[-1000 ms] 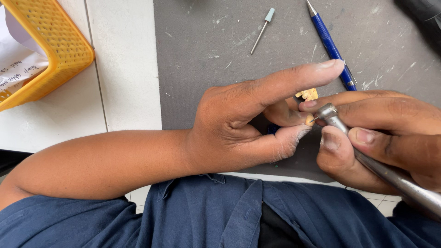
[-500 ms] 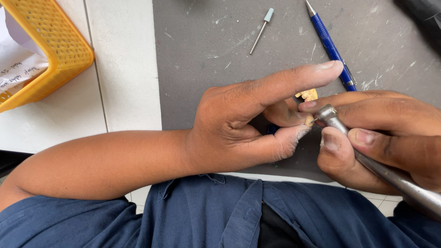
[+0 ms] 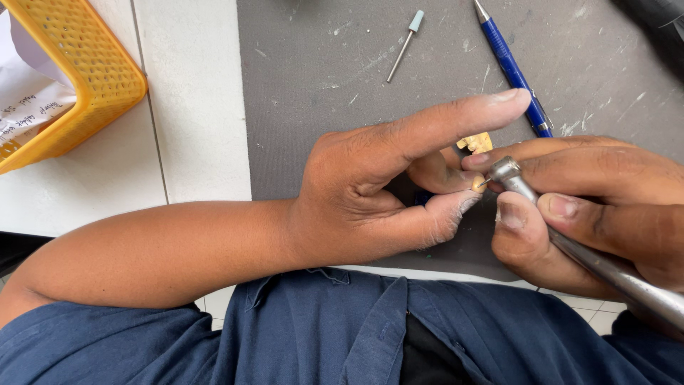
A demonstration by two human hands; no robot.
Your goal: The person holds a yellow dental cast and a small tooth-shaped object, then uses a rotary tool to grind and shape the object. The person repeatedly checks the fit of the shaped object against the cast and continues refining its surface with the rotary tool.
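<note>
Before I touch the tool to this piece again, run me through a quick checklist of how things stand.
1. Small yellowish piece pinched in left hand fingertips: ok.
2. Metal handpiece gripped by right hand: ok.
3. Tool tip meets the piece: ok.
4. Tip clear of the fingertips: not ok, very close.
5. Tip spinning: cannot tell.
6. Blue pen and spare bur lie apart on the grey mat: ok.

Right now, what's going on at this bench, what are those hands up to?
A person in a blue shirt holds a tiny yellowish piece pinched in the left hand. The right hand grips a metal handpiece, its tip against that piece. The hands rest over a grey mat, where a blue pen and a loose bur lie. A yellow basket sits beside it.
</note>
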